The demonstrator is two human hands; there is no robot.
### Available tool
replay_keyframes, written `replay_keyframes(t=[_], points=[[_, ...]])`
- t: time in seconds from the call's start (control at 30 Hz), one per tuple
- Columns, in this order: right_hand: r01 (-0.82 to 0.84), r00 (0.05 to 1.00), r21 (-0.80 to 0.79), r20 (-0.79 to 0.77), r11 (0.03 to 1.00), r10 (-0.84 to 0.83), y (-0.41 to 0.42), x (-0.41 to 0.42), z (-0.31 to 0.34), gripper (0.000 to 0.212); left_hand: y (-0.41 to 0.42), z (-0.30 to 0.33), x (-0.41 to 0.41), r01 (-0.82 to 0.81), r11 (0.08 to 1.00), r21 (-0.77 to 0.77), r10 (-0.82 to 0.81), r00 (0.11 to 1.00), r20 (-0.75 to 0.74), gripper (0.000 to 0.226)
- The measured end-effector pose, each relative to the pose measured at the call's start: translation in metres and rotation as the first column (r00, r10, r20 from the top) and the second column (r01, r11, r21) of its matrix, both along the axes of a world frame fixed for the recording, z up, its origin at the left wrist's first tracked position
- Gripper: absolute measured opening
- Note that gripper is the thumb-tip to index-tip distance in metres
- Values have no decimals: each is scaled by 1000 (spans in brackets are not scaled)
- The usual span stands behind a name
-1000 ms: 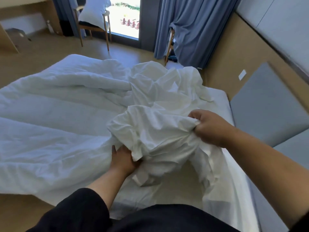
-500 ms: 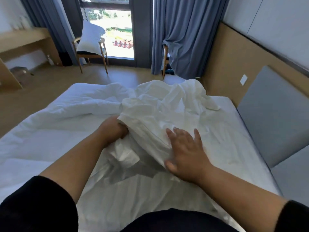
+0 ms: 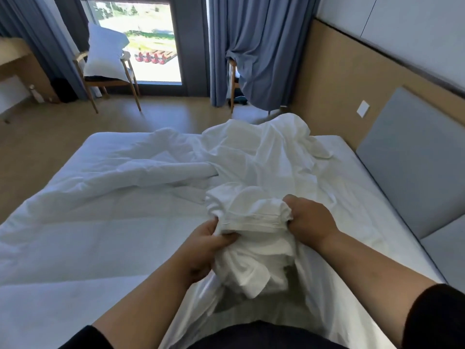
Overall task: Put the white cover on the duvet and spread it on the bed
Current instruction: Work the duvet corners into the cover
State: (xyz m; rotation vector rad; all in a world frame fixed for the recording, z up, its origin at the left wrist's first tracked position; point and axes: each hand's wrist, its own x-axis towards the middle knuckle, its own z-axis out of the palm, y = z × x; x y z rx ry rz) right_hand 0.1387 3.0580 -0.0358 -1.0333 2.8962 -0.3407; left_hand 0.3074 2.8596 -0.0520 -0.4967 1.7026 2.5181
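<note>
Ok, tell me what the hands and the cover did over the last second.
The right hand, flat on the white cover half a second ago, now grips a bunch of it. The left hand came out from under the folds and grips the bunch's near edge. The duvet stays spread across the bed.

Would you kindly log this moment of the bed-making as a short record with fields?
left hand: grips the bunched white cover at its near left
right hand: grips the same bunch at its right
duvet: lies crumpled across the bed, uncovered
pillow: on the wooden chair by the window
stage: cover not yet on
</note>
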Motion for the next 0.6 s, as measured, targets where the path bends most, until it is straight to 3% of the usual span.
replay_keyframes(t=[0.03,0.1,0.17,0.2,0.23,0.27,0.33,0.37,0.5,0.6], points=[[-5,1000,-2,12,1000,5,0,0,-1,12,2,-5,-2,15,966,258,-5,999,-39,58],[-9,999,-29,49,1000,11,2,-1,-4,17,6,-10,-9,54,835,548,-2,996,-95,69],[-13,995,-50,98,999,18,6,-4,-6,24,11,-12,-18,140,696,704,-49,988,-148,62],[-24,993,-62,115,998,31,7,-7,-6,27,15,-11,-23,173,659,732,-82,984,-159,55],[-38,990,-65,130,997,47,8,-10,-7,29,20,-10,-29,170,683,711,-82,984,-157,48],[-61,988,-62,138,996,69,10,-13,-7,30,24,-9,-34,140,741,657,-50,987,-153,42],[-131,982,-35,135,991,135,14,-20,-8,37,32,-6,-43,-87,896,435,128,990,-64,35],[-159,979,-24,124,987,161,16,-23,-8,41,33,-1,-43,-195,923,332,214,977,-21,31],[-285,956,-14,69,958,286,30,-40,-14,52,42,1,-32,-382,924,23,381,924,36,33],[-380,925,-7,20,925,380,37,-46,-19,57,45,5,-13,-324,832,-450,409,907,103,33]])
